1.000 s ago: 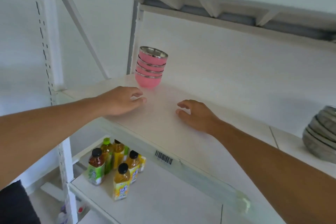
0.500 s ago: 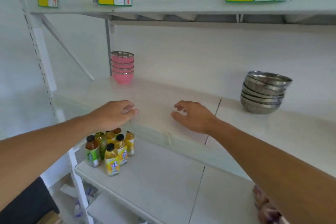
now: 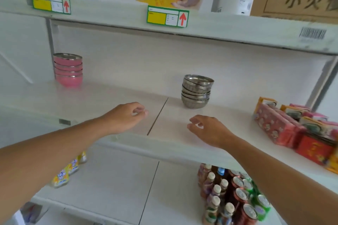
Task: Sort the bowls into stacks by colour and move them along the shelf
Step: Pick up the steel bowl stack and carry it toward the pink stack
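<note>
stack of pink bowls with steel rims (image 3: 68,70) stands at far left of the white shelf board (image 3: 109,95), against the back wall. left hand (image 3: 124,117) at frame centre, over the shelf, fingers loosely curled, holding nothing. right hand (image 3: 210,129) just right of the board seam, fingers half-curled, also empty. stack of plain steel bowls (image 3: 196,91) behind the right hand, well apart from the pink stack. red and orange cartons (image 3: 292,126) at right edge.

Two bowl stacks (image 3: 68,70) (image 3: 196,91) well apart, seemingly both at shelf (image 3: 109,97) back.
</note>
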Available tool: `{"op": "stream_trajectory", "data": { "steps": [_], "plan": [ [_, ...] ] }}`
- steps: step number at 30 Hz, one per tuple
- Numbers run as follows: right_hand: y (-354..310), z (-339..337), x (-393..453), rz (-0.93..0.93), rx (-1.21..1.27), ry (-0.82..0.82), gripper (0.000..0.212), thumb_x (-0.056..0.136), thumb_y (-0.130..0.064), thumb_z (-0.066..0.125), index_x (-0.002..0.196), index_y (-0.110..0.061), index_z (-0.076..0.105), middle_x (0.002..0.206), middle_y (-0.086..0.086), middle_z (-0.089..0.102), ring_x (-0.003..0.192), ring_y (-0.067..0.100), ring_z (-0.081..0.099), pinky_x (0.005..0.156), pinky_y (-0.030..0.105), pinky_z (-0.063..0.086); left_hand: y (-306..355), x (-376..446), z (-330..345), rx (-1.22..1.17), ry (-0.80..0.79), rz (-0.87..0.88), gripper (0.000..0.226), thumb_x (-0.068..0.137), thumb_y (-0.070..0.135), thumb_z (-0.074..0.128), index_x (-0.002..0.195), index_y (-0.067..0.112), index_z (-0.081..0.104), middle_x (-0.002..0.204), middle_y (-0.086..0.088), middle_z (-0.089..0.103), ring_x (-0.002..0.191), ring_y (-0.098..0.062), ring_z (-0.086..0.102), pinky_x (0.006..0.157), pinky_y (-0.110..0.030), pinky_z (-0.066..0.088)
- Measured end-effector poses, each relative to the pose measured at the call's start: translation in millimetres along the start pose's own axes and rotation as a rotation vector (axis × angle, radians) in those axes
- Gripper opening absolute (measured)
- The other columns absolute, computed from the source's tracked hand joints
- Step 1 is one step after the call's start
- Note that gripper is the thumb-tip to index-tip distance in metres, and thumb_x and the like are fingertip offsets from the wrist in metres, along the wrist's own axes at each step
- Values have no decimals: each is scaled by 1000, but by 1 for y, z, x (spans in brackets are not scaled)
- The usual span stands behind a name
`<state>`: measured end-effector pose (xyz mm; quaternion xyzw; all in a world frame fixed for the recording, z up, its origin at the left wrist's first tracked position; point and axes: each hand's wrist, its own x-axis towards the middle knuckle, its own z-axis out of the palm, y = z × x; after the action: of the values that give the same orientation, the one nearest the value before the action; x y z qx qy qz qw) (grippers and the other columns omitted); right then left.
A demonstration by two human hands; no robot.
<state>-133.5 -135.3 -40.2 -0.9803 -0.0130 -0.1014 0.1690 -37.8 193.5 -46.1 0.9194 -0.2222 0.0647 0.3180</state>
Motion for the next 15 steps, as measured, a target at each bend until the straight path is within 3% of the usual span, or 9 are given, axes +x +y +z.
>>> {"op": "stream_trajectory", "data": {
  "steps": [5, 11, 15],
  "plan": [
    [47, -15, -29, 168, -110, 43, 57, 98, -65, 52, 141, -30, 67, 138, -6, 74, 123, 20, 67, 100, 41, 53, 14, 10, 41, 14, -111, 37, 66, 103, 69, 52, 152, 26, 57, 158, 8, 59, 138, -14, 59, 109, -32, 42],
    [82, -29, -22, 153, -139, 86, 55, 100, -59, 61, 143, -25, 66, 140, -4, 73, 122, 21, 67, 102, 41, 52, 39, 29, 56, 108, -182, 87, 73, 103, 68, 53, 159, 22, 53, 164, 5, 55, 150, -14, 51, 121, -31, 38],
    [96, -32, 8, 115, -120, 67, 66, 97, -69, 56, 148, -27, 62, 147, -5, 68, 129, 21, 65, 102, 40, 51, 59, 59, 65, 141, -173, 104, 70, 105, 65, 54, 158, 20, 54, 164, 2, 56, 150, -16, 51, 123, -34, 38]
  ]
}}
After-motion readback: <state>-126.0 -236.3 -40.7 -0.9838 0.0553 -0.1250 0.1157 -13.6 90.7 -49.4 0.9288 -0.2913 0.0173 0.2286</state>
